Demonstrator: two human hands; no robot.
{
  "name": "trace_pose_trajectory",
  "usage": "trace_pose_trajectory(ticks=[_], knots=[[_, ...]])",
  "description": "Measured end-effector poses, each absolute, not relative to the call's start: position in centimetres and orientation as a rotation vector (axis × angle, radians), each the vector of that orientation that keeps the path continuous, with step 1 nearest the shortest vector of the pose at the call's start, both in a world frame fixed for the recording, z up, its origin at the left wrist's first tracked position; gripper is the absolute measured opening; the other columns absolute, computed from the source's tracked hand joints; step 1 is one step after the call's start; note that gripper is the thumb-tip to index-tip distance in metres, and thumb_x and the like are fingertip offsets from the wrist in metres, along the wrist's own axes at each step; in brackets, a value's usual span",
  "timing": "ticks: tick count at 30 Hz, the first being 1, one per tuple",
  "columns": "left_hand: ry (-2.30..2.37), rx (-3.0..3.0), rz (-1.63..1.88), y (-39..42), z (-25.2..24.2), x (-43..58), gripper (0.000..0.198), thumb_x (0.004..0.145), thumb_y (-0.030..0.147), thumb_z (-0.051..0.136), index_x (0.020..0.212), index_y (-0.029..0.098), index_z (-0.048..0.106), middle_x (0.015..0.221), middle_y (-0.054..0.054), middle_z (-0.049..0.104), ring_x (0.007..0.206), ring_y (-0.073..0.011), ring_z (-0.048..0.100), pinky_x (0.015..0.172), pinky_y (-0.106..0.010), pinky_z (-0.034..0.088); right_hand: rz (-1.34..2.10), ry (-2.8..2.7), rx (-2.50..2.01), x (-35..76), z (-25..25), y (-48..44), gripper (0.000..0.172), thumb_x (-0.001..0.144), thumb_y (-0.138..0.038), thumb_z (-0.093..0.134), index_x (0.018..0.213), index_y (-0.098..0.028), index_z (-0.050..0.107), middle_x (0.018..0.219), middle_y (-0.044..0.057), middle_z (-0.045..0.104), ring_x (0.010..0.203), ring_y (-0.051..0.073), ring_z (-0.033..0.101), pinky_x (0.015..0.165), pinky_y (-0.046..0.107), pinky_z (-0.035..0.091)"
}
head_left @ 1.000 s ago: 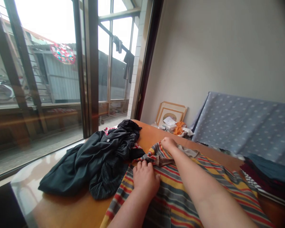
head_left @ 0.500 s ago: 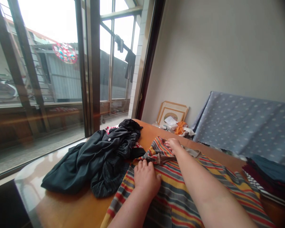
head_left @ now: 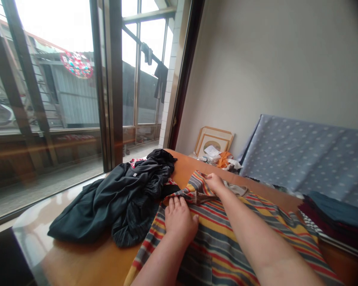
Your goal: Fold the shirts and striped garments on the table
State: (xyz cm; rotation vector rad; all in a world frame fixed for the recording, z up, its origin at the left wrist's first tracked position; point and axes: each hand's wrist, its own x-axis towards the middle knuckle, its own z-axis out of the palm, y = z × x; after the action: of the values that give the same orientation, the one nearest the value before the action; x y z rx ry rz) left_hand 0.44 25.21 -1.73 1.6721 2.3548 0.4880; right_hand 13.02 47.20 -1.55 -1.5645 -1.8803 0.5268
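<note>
I am spreading my left hand (head_left: 180, 221) on the striped shirt (head_left: 223, 242) and pinching its fold with my right hand (head_left: 214, 182); tugging could drag it into the dark jacket (head_left: 91, 214).

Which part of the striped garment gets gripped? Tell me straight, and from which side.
Pinch the raised fold of the striped garment, coming from above. It stands proud of the flat cloth, so fingers can likely close around it, and it lies clear of the left hand, which rests flat just below it.
</note>
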Motion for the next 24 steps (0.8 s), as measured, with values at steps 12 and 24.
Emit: trace_pose_trajectory(ticks=[12, 24], knots=[[2.382, 1.767, 0.532, 24.9, -1.3, -0.2, 0.06, 0.09, 0.049, 0.046, 0.141, 0.018, 0.053, 0.151, -0.015, 0.049, 0.14, -0.037, 0.035, 0.108, -0.052, 0.031, 0.798, -2.418, -1.045, 12.8, 0.6, 40.2, 0.028, 0.08, -0.025, 0.06, 0.104, -0.021, 0.072, 0.087, -0.001, 0.074, 0.077, 0.016, 0.065, 0.069, 0.023, 0.047], [2.456, 1.749, 0.694, 24.8, 0.3, -0.6, 0.033, 0.093, 0.028, 0.041, 0.115, 0.023, 0.064, 0.124, -0.012, 0.062, 0.115, -0.0299, 0.052, 0.094, -0.043, 0.038, 0.027, -2.647, -0.942, 13.0, -0.1, 33.9, 0.018, 0.089, -0.039, 0.062, 0.098, -0.029, 0.075, 0.099, 0.004, 0.07, 0.099, 0.022, 0.06, 0.093, 0.036, 0.036]])
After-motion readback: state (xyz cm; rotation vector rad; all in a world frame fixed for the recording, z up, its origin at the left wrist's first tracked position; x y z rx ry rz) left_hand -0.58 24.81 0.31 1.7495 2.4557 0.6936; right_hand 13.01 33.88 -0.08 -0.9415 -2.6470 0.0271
